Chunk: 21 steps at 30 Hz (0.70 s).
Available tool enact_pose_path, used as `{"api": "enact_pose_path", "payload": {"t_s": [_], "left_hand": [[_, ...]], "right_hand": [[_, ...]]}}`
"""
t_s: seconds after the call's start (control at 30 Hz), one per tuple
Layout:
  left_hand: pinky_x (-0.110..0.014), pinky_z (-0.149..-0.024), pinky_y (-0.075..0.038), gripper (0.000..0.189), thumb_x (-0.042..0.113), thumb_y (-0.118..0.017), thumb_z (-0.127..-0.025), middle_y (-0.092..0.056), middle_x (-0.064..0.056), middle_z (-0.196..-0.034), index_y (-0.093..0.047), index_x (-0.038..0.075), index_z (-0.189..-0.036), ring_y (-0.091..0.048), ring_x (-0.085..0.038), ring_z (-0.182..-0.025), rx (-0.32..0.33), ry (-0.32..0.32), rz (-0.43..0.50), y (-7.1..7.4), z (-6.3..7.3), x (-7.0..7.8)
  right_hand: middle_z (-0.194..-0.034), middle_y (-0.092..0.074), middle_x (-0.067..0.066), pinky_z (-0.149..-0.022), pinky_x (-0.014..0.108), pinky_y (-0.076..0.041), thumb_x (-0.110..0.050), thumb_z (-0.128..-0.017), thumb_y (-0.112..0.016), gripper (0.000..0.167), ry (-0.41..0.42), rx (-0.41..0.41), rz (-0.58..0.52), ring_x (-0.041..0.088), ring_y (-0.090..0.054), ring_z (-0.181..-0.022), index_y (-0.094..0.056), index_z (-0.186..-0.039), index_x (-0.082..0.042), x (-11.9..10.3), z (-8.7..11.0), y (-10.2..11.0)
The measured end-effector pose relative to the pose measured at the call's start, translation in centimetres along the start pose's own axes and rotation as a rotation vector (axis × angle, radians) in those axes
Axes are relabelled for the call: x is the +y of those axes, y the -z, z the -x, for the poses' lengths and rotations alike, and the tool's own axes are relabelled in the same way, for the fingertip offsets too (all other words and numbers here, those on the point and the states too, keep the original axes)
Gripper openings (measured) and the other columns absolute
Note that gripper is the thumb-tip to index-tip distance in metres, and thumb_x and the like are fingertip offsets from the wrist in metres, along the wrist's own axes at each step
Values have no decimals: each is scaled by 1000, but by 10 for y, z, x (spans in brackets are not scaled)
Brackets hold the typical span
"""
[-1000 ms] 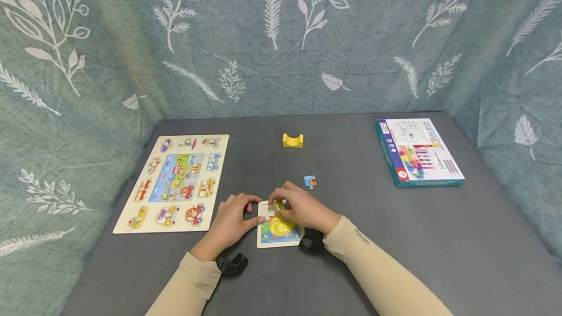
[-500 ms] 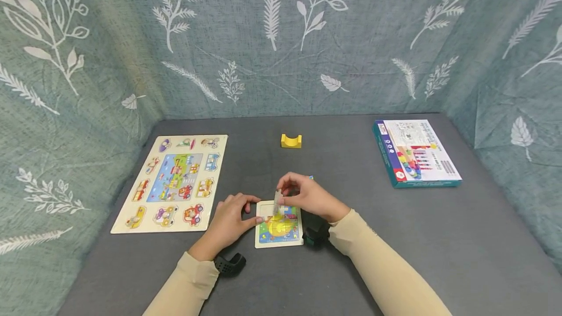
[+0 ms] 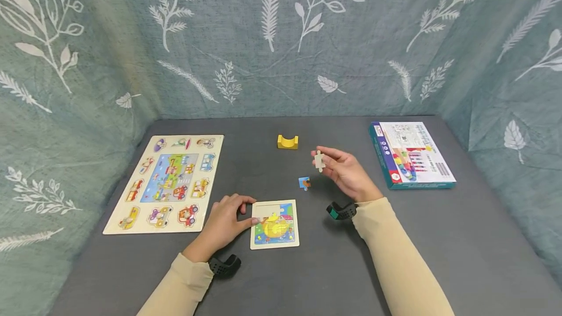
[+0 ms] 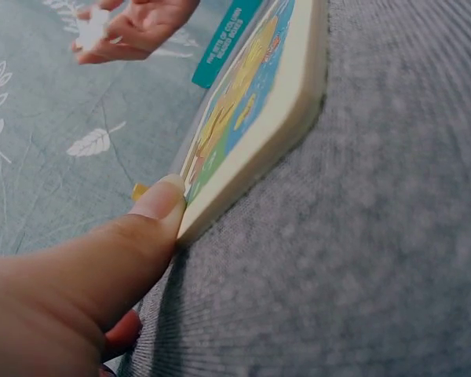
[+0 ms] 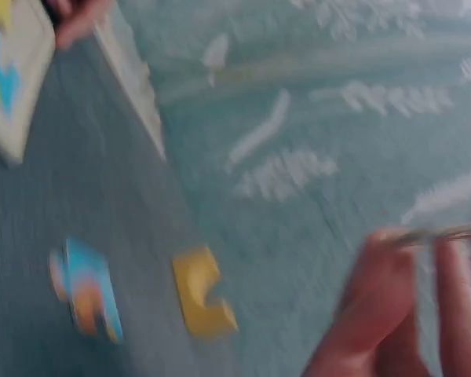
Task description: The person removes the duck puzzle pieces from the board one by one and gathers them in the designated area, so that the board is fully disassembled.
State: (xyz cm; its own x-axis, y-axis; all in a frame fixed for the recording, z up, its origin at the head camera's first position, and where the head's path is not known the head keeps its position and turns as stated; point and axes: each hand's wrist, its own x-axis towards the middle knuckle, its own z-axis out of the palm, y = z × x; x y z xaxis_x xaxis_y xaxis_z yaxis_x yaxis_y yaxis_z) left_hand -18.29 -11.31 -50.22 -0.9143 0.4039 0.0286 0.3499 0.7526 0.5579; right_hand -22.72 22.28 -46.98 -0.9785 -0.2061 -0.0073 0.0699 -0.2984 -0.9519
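A small framed jigsaw puzzle [image 3: 275, 246] with a yellow duck picture lies flat on the grey table; bare pale wood shows at its upper left. My left hand [image 3: 221, 226] is at its left side, thumb resting on the frame edge and index finger by the top left corner. Raised above the table to the right, my right hand [image 3: 349, 174] pinches a jigsaw piece [image 3: 319, 161], its plain wooden back towards the head view. Another piece, blue and orange [image 3: 304, 183], lies beyond the puzzle. The right wrist view is blurred and shows the held piece edge-on.
A yellow arch-cut block [image 3: 287, 142] stands farther back. To the left lies a large wooden vehicle peg board [image 3: 204, 213]. A teal and white box [image 3: 412, 155] is at the back right. Patterned green cloth [image 3: 281, 77] hangs behind and beside the table.
My right hand has lifted the piece off the puzzle and carried it right and away from me, uncovering the blue and orange piece. The left hand has kept its place at the puzzle.
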Motion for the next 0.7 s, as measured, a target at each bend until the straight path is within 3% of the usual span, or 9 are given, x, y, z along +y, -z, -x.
{"api": "enact_pose_path", "payload": {"t_s": [0.1,0.17,0.27,0.5,0.7], "left_hand": [[-44,-80,-25,41,27,-86,-89,-45,4,-85,-71,10,-124,-38,-17,-83,-6,1,5,1,1,-1],[-44,-80,-25,42,27,-86,-90,-45,4,-86,-71,10,-124,-38,-17,-83,-12,0,8,1,0,-1],[-44,-80,-25,42,28,-86,-90,-45,4,-86,-71,10,-125,-38,-17,-83,-15,1,10,0,0,-1],[-44,-80,-25,42,28,-86,-90,-45,4,-86,-71,11,-125,-39,-17,-84,-12,5,8,0,0,-2],[-43,-80,-26,42,28,-86,-90,-45,4,-86,-71,11,-125,-39,-18,-85,-12,4,3,-1,-1,-3]], "right_hand": [[-128,-69,13,-88,25,-53,-6,-102,-70,34,54,15,481,20,-69,-107,-68,-134,5,-1,0,15],[-124,-69,15,-85,28,-53,-6,-97,-76,31,100,2,790,23,-67,-102,-74,-127,2,1,-1,24],[-114,-70,11,-83,35,-52,-5,-90,-83,29,139,-41,1048,24,-64,-96,-79,-119,-3,5,-1,33],[-112,-74,8,-92,43,-52,-2,-86,-86,36,116,-132,1096,25,-65,-102,-78,-121,-3,11,-1,41],[-109,-73,7,-89,43,-50,-3,-87,-85,32,171,-162,1126,24,-62,-99,-79,-119,-6,16,-2,43]]}}
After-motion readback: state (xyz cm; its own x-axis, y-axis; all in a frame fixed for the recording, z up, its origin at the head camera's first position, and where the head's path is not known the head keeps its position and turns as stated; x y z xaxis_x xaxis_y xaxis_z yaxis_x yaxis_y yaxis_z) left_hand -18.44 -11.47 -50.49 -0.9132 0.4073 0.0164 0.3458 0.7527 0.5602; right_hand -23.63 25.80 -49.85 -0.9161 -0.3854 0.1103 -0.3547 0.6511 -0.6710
